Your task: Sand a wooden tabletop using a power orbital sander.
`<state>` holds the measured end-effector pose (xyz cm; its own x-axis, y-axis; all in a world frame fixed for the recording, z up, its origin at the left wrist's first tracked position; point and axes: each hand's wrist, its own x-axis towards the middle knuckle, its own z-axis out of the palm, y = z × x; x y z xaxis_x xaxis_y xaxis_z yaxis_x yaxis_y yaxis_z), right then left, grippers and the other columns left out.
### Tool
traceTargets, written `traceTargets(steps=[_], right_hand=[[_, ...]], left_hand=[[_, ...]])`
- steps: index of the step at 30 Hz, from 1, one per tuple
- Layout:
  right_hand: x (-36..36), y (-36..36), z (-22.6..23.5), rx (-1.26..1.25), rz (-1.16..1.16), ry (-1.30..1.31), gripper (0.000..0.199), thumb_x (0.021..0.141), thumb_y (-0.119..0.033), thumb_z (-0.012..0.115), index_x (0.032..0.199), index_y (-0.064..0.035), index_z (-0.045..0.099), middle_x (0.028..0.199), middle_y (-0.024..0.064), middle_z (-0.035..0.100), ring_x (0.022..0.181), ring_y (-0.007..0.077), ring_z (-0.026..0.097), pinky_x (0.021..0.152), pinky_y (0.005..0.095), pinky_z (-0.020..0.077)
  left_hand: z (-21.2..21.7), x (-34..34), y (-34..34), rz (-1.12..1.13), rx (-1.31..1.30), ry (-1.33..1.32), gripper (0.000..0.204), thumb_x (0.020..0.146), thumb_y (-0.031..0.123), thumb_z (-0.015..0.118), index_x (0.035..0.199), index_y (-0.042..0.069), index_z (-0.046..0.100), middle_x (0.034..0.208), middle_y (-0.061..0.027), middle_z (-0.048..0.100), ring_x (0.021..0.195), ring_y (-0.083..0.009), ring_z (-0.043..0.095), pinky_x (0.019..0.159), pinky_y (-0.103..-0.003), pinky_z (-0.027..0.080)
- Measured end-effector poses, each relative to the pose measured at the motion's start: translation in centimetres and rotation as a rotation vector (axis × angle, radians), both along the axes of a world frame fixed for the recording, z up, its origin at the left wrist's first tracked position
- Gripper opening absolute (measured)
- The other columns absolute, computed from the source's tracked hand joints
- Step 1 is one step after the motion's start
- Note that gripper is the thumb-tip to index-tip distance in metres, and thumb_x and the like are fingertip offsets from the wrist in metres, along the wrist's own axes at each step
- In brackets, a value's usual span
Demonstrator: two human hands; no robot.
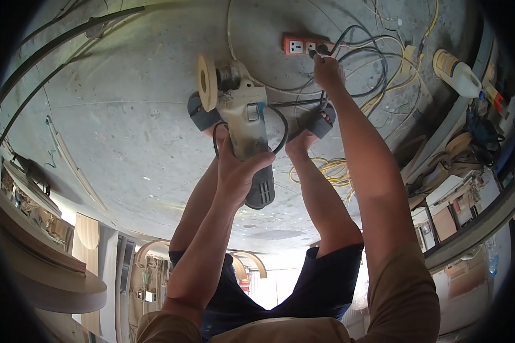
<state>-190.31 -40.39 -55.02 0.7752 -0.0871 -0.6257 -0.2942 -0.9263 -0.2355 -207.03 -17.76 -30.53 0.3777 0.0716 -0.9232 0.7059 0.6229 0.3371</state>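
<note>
head view: grey concrete floor [137,154], scuffed and speckled. left hand [237,168] wrapped around the body of an angle grinder [249,123], thumb across the near side. grinder held up over the floor, between the shins; thick beige disc [208,83] at its far end, overlapping the left sandal [203,118] in view. dark vented end of the grinder towards the wearer.

right hand [329,71] closed narrow on a black plug [321,52], at the right end of an orange power strip [294,46] near the floor's far edge. cannot tell whether the prongs are seated. black cord [383,71] loops to the right of this hand.

yellow cable coil [332,170] beside the right shin. white jug [458,74], blue cap, near the floor's right edge. long dark curved strip [68,46] by the far left corner.
</note>
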Motion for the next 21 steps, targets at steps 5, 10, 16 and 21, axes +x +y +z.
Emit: traceTargets(steps=[5, 10, 16, 21], right_hand=[[1.0, 3.9, -0.5, 0.147, -0.037, 0.391, 0.055, 0.102, -0.045, 0.049, 0.100, 0.0041, 0.074, 0.096, 0.0284, 0.076, 0.088, 0.0394, 0.078, 0.082, 0.0488, 0.0624], [2.0, 2.6, -3.1, 0.052, 0.350, 0.296, 0.035, 0.103, -0.025, 0.048, 0.112, 0.0022, 0.068, 0.087, 0.0226, 0.075, 0.072, 0.0319, 0.077, 0.064, 0.0442, 0.0635], [2.9, 5.7, -1.0, -0.109, 0.680, 0.278, 0.030, 0.101, -0.018, 0.050, 0.114, -0.0007, 0.071, 0.094, 0.0205, 0.076, 0.082, 0.0319, 0.077, 0.071, 0.0453, 0.0627], [5.2, 3.0, -3.4, -0.242, 1.059, 0.127, 0.030, 0.098, -0.017, 0.051, 0.103, -0.0020, 0.076, 0.097, 0.0191, 0.078, 0.084, 0.0359, 0.078, 0.074, 0.0496, 0.0620]], left_hand=[[-0.4, -1.4, 1.2, -0.038, 0.047, -0.008, 0.061, 0.077, 0.004, 0.083, 0.131, 0.000, 0.053, 0.104, -0.0093, 0.068, 0.093, -0.0188, 0.070, 0.084, -0.034, 0.057], [-0.7, -1.0, 0.7, -0.047, 0.054, -0.025, 0.057, 0.079, 0.003, 0.082, 0.128, 0.001, 0.053, 0.099, -0.0102, 0.071, 0.090, -0.0207, 0.073, 0.081, -0.035, 0.059], [0.4, -0.3, 1.9, -0.040, 0.061, 0.007, 0.065, 0.075, 0.005, 0.084, 0.132, -0.003, 0.055, 0.116, -0.0111, 0.064, 0.101, -0.0178, 0.066, 0.089, -0.032, 0.053], [0.2, 0.3, 1.5, -0.022, 0.003, -0.030, 0.066, 0.075, 0.005, 0.084, 0.134, -0.002, 0.054, 0.115, -0.0106, 0.064, 0.100, -0.0177, 0.066, 0.088, -0.032, 0.054]])
